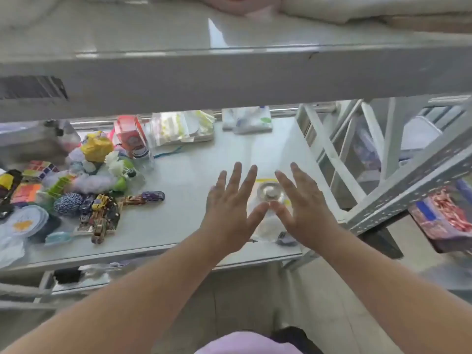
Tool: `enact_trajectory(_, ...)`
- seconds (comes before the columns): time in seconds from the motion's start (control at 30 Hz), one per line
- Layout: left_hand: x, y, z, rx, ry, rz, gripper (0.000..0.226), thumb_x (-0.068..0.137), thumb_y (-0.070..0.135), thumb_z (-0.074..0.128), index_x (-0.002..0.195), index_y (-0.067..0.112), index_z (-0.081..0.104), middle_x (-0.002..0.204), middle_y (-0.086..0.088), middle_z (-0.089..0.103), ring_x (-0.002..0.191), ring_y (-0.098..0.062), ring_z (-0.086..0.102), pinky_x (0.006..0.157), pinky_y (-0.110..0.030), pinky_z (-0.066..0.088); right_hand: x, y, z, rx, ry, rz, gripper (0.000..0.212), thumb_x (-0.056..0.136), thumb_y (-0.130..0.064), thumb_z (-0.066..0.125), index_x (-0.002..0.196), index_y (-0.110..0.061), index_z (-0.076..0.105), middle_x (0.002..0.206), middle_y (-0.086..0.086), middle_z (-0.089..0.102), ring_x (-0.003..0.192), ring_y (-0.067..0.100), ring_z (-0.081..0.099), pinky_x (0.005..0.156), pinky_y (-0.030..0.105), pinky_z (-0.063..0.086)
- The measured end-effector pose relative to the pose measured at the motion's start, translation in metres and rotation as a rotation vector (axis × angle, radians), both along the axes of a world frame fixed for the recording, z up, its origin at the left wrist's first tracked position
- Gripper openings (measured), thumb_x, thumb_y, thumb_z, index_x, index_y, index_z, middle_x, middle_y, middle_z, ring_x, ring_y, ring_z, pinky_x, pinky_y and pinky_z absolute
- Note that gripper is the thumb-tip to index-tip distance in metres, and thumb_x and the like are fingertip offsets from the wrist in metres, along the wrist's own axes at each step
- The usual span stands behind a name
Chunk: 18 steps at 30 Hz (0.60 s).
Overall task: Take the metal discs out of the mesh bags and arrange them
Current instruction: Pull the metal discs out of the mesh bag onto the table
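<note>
Hovering palm-down over the shelf [178, 175], both hands are spread flat with fingers splayed and nothing in either. The left hand [231, 208] and right hand [305, 208] sit side by side, thumbs almost meeting at the middle. A metal disc [270, 191] shows in the gap between them, just beyond the thumb tips, lying flat inside a pale mesh bag [268, 226] that runs toward the person, its long axis roughly front to back. The disc is about equally near each hand, perhaps a shade closer to the right. Whether more discs lie under the palms I cannot tell. The next move likely calls for dropping both hands straight down and slightly forward onto the bag. Well apart to the left is a heap of toys [84, 190]; packets [178, 129] lie at the back.
</note>
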<state>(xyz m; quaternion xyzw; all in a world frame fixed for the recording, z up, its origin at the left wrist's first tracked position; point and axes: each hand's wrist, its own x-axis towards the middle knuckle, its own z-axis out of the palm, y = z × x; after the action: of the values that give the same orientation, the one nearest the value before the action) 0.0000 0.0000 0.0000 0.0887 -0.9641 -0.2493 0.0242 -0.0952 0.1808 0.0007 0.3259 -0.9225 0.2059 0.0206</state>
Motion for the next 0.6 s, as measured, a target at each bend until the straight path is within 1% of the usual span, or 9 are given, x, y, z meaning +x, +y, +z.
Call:
enact_trajectory(0.07,-0.022,0.003,-0.020,0.167,-0.115,0.095,0.088,0.093,0.080,0.033,0.165,0.052,-0.010,0.181,0.007,-0.008,0.166,-0.033,0.001,0.129,-0.059,0.018,-0.015,-0.004,-0.011,-0.120,-0.284,-0.118,0.073,0.100,-0.046,0.059,0.162,-0.022,0.028,0.169,0.011,0.029,0.157,0.028,0.022,0.123,0.041,0.020)
enact_trajectory(0.13,-0.043,0.007,-0.038,0.304,-0.192,0.212,0.097,0.087,0.085,0.037,0.166,0.049,-0.007,0.181,0.000,0.003,0.165,-0.034,0.007,0.126,-0.059,0.020,-0.031,-0.007,-0.023,-0.165,-0.488,-0.239,0.079,0.099,-0.049,0.059,0.163,-0.019,0.025,0.168,0.010,0.031,0.155,0.025,0.025,0.122,0.034,0.019)
enact_trajectory(0.23,-0.075,0.014,-0.057,0.512,-0.258,0.387,0.098,0.094,0.075,0.051,0.169,0.040,-0.003,0.179,-0.011,0.013,0.164,-0.038,0.011,0.129,-0.056,0.014,-0.060,-0.007,-0.047,-0.150,-0.650,-0.305,0.087,0.094,-0.055,0.062,0.163,-0.020,0.022,0.166,0.012,0.033,0.153,0.028,0.031,0.122,0.040,0.027)
enact_trajectory(0.3,-0.091,0.016,-0.069,0.665,-0.277,0.489,0.103,0.090,0.073,0.058,0.168,0.044,-0.002,0.178,-0.008,0.016,0.163,-0.039,0.017,0.130,-0.058,0.019,-0.075,-0.008,-0.056,-0.130,-0.725,-0.311,0.086,0.092,-0.055,0.066,0.162,-0.022,0.027,0.161,0.012,0.039,0.149,0.029,0.037,0.119,0.043,0.034)
enact_trajectory(0.4,-0.103,0.023,-0.080,0.810,-0.301,0.593,0.112,0.080,0.075,0.065,0.166,0.049,-0.003,0.174,-0.002,0.029,0.160,-0.033,0.026,0.127,-0.055,0.029,-0.090,-0.009,-0.067,-0.149,-0.869,-0.325,0.078,0.089,-0.056,0.070,0.155,-0.026,0.039,0.148,0.007,0.051,0.137,0.025,0.050,0.107,0.038,0.045)
enact_trajectory(0.47,-0.109,0.029,-0.081,0.904,-0.276,0.622,0.104,0.090,0.061,0.070,0.167,0.046,0.001,0.162,-0.001,0.043,0.151,-0.027,0.042,0.121,-0.045,0.038,-0.095,-0.010,-0.072,-0.218,-0.954,-0.322,0.072,0.083,-0.059,0.072,0.146,-0.032,0.050,0.136,-0.001,0.060,0.123,0.020,0.061,0.101,0.041,0.053)
enact_trajectory(0.5,-0.111,0.031,-0.081,0.958,-0.249,0.626,0.095,0.095,0.051,0.071,0.167,0.043,0.009,0.149,0.004,0.051,0.140,-0.023,0.052,0.113,-0.039,0.042,-0.097,-0.012,-0.076,-0.266,-1.004,-0.320,0.067,0.080,-0.058,0.073,0.140,-0.034,0.055,0.130,-0.002,0.066,0.115,0.020,0.067,0.096,0.044,0.057)
enact_trajectory(0.57,-0.113,0.030,-0.080,1.038,-0.202,0.632,0.070,0.099,0.037,0.072,0.158,0.040,0.032,0.124,0.013,0.061,0.116,-0.016,0.064,0.100,-0.033,0.048,-0.099,-0.015,-0.079,-0.352,-1.088,-0.302,0.043,0.085,-0.048,0.076,0.124,-0.033,0.065,0.114,0.000,0.075,0.103,0.023,0.074,0.085,0.045,0.061)
enact_trajectory(0.6,-0.113,0.028,-0.081,1.074,-0.205,0.629,0.057,0.098,0.034,0.074,0.146,0.038,0.044,0.119,0.012,0.064,0.112,-0.014,0.068,0.100,-0.034,0.053,-0.100,-0.015,-0.079,-0.391,-1.124,-0.298,0.033,0.088,-0.041,0.076,0.119,-0.032,0.068,0.110,0.001,0.077,0.101,0.024,0.076,0.084,0.045,0.062)
